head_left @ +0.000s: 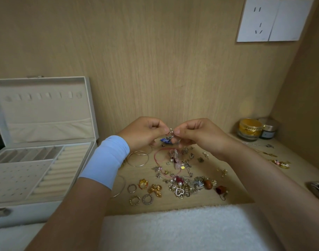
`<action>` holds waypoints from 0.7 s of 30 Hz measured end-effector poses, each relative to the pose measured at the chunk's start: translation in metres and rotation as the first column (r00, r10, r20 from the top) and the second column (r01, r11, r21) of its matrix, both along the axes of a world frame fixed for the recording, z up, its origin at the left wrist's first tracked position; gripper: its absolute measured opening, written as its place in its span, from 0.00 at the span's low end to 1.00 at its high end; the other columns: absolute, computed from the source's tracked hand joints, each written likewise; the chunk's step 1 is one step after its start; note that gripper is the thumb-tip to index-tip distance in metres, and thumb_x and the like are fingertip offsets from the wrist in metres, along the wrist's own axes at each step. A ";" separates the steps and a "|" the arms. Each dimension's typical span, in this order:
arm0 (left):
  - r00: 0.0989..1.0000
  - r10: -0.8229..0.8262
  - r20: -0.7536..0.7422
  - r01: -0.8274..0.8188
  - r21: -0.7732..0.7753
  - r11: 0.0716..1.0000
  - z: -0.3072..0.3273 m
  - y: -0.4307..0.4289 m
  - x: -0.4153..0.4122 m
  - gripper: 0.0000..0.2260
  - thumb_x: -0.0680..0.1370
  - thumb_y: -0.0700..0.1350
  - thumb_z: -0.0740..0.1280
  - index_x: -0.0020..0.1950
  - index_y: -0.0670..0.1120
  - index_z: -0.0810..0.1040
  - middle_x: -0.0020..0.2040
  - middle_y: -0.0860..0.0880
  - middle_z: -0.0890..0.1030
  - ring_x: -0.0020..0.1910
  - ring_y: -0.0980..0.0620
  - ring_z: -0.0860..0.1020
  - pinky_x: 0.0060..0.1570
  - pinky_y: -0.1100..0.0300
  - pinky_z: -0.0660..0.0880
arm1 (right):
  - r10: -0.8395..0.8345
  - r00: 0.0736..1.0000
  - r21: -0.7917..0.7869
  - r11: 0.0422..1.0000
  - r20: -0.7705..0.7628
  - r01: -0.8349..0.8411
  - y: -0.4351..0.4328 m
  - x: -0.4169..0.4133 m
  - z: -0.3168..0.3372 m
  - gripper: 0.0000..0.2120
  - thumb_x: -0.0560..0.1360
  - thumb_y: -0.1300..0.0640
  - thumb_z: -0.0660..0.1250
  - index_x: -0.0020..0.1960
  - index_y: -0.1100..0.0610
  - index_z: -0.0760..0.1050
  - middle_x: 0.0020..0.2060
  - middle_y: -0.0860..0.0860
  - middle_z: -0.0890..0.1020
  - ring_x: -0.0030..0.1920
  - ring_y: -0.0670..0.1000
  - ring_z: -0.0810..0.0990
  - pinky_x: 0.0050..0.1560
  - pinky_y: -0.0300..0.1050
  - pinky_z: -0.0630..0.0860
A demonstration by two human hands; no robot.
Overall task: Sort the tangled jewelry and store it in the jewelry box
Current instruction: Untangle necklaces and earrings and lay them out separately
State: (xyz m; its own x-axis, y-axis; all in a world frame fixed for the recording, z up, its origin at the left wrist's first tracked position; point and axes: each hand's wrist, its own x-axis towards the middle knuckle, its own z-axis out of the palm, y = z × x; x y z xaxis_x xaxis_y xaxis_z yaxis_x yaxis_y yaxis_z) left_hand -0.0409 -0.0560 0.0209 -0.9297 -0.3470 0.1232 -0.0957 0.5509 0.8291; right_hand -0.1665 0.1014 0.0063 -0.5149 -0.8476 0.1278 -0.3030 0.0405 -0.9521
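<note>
Desk: a pale wood-grain desk [205, 194] set into an alcove; every place below is given relative to the jewelry box.
Room: a wood-grain back panel [155, 60] rises behind the desk, with a white wall socket [274, 20] high up and far to the right of the box; a side panel closes the alcove on the right.
Towel: a white towel [173, 230] lies along the near edge of the desk, to the right of the box front.
Jewelry box: a cream jewelry box [28, 212] stands open at the left end of the desk, lid [46, 109] upright, with a row of hooks and a pocket inside it.
Box contents: the tray shows divided slots at the back, ring rolls [64, 171] on the right and a perforated earring panel [15, 180] in front; no jewelry is visible in them.
Tangled jewelry: a loose spread of tangled jewelry [175, 171] lies on the desk just right of the box: rings, hoops, charms, a red cord.
Jars: an amber jar [249, 129] and a smaller dark jar [268, 130] sit far right of the box, at the back panel.
Left hand: the left hand [142, 133], a light-blue wristband [108, 160] below it, has its grip pinched on a small metal charm [171, 131].
Right hand: the right hand [198, 134] pinches the same charm from the other side, above the spread and right of the box.
</note>
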 end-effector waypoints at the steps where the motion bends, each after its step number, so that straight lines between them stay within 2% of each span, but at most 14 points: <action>1: 1.000 -0.002 0.003 0.002 -0.018 1.000 -0.001 -0.001 -0.001 0.06 0.80 0.45 0.67 0.45 0.49 0.82 0.31 0.62 0.79 0.34 0.65 0.75 0.43 0.63 0.78 | -0.010 1.000 0.004 1.000 -0.020 0.010 0.000 0.001 0.000 0.07 0.78 0.60 0.70 0.50 0.62 0.84 0.43 0.57 0.87 0.40 0.56 0.81 0.51 0.52 0.77; 3: 0.999 -0.012 0.030 0.015 -0.104 0.995 -0.001 -0.003 -0.001 0.06 0.79 0.45 0.68 0.43 0.51 0.82 0.34 0.61 0.79 0.36 0.63 0.75 0.42 0.64 0.76 | -0.024 0.999 0.012 1.000 -0.042 0.024 -0.002 0.002 -0.001 0.07 0.79 0.60 0.69 0.51 0.64 0.83 0.42 0.56 0.87 0.39 0.56 0.81 0.49 0.51 0.79; 5: 0.997 -0.044 0.071 0.057 -0.197 0.979 0.000 -0.003 0.000 0.06 0.79 0.46 0.69 0.42 0.52 0.82 0.30 0.63 0.77 0.33 0.66 0.73 0.41 0.67 0.71 | -0.019 0.998 0.024 0.999 -0.054 0.020 -0.002 0.004 -0.001 0.08 0.80 0.61 0.68 0.51 0.66 0.82 0.38 0.56 0.85 0.37 0.56 0.80 0.43 0.46 0.80; 8: 0.994 -0.066 0.086 0.087 -0.263 0.961 0.001 -0.004 0.001 0.06 0.79 0.46 0.69 0.42 0.54 0.81 0.31 0.62 0.77 0.33 0.65 0.73 0.41 0.67 0.69 | 0.054 0.994 0.088 0.995 -0.093 -0.046 0.000 0.005 0.001 0.08 0.81 0.60 0.65 0.49 0.63 0.81 0.35 0.54 0.82 0.32 0.52 0.78 0.37 0.43 0.78; 10: 0.998 -0.047 0.045 0.057 -0.246 0.968 -0.002 -0.007 0.001 0.08 0.79 0.46 0.69 0.41 0.55 0.81 0.34 0.58 0.77 0.35 0.62 0.73 0.43 0.64 0.70 | 0.123 0.988 0.133 0.985 -0.089 -0.110 0.003 0.005 0.002 0.08 0.82 0.59 0.64 0.47 0.58 0.80 0.35 0.54 0.82 0.31 0.52 0.77 0.37 0.43 0.76; 12: 0.999 -0.031 0.010 0.032 -0.186 0.982 -0.003 -0.009 0.001 0.08 0.80 0.45 0.68 0.42 0.54 0.81 0.32 0.59 0.75 0.33 0.62 0.72 0.42 0.64 0.70 | 0.145 0.984 0.161 0.979 -0.104 -0.127 0.003 0.005 0.002 0.08 0.82 0.58 0.65 0.45 0.56 0.80 0.33 0.53 0.79 0.32 0.52 0.74 0.37 0.44 0.73; 15: 0.999 -0.046 0.004 0.046 -0.120 0.992 -0.003 -0.008 0.001 0.08 0.80 0.44 0.67 0.43 0.53 0.82 0.32 0.59 0.76 0.34 0.61 0.74 0.43 0.60 0.75 | 0.108 0.989 0.141 0.986 -0.100 -0.093 0.001 0.006 0.001 0.07 0.81 0.57 0.67 0.47 0.59 0.81 0.30 0.48 0.76 0.29 0.45 0.71 0.33 0.38 0.70; 18: 0.996 -0.080 0.035 0.083 -0.095 0.992 -0.002 -0.007 0.002 0.09 0.81 0.43 0.66 0.44 0.54 0.82 0.31 0.64 0.77 0.36 0.60 0.74 0.45 0.59 0.79 | 0.066 0.991 0.087 0.995 -0.115 -0.056 -0.001 0.003 -0.002 0.07 0.80 0.58 0.67 0.50 0.61 0.82 0.28 0.41 0.77 0.28 0.39 0.73 0.33 0.33 0.70; 21: 0.993 -0.086 0.079 0.094 -0.103 0.990 -0.002 -0.007 0.003 0.09 0.82 0.44 0.64 0.46 0.53 0.82 0.29 0.63 0.75 0.35 0.56 0.73 0.41 0.60 0.77 | 0.044 0.987 0.035 0.999 -0.154 -0.039 0.000 0.001 -0.002 0.06 0.80 0.60 0.68 0.51 0.61 0.82 0.29 0.41 0.80 0.31 0.37 0.76 0.35 0.29 0.72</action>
State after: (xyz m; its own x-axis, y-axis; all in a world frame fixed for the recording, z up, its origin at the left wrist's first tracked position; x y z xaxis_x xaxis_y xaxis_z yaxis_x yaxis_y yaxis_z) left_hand -0.0380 -0.0632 0.0191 -0.9646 -0.2498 0.0847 -0.1005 0.6448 0.7577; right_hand -0.1651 0.1015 0.0045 -0.4557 -0.8727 0.1753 -0.4483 0.0548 -0.8922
